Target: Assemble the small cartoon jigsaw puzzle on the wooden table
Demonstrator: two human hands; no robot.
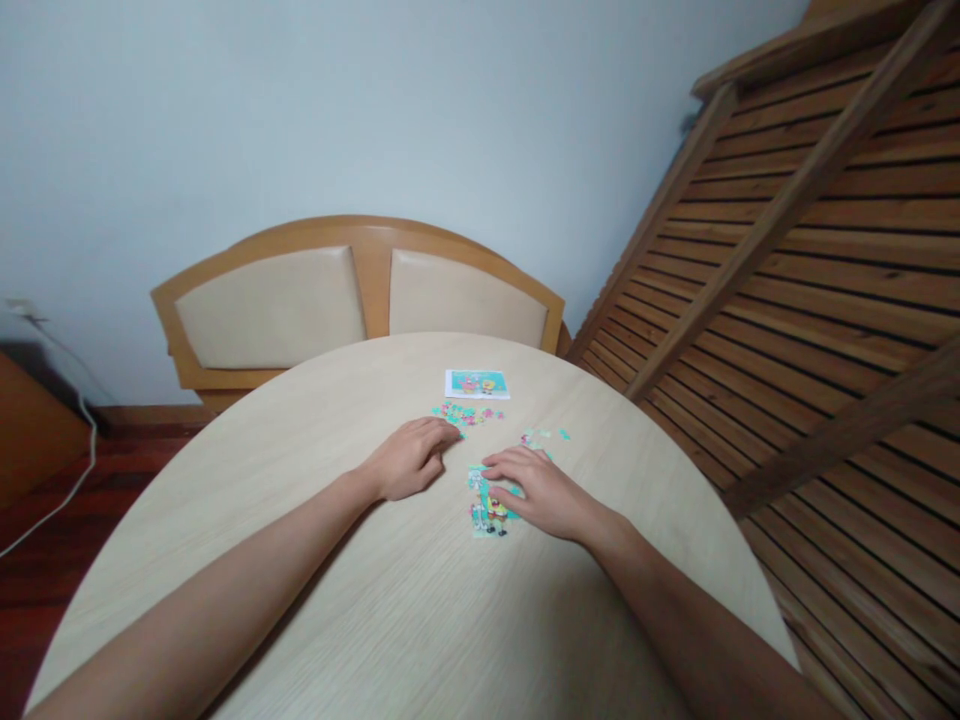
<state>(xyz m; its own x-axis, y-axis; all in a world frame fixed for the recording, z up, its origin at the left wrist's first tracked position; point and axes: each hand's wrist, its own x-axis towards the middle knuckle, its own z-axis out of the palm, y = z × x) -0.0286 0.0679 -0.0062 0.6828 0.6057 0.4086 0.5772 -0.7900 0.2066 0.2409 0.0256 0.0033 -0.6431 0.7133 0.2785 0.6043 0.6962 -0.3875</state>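
Note:
A partly joined jigsaw puzzle [491,515] with a yellow cartoon figure lies flat on the round table. Over its upper right part rests my right hand [547,492], fingers stretched out and thumb apart, hiding some of the puzzle. I see nothing held in it. To the left, my left hand [412,460] lies low on the tabletop with its fingers extended. Its fingertips reach the near edge of a pile of loose puzzle pieces [469,414], coloured teal and pink. A few more puzzle pieces [565,435] are scattered beyond my right hand.
Behind the loose pieces lies a reference picture card [480,384] with a white border. The pale wooden table [360,620] has a curved edge. A padded headboard [367,290] stands against the wall beyond it, and a slatted wooden frame [810,250] leans at the right.

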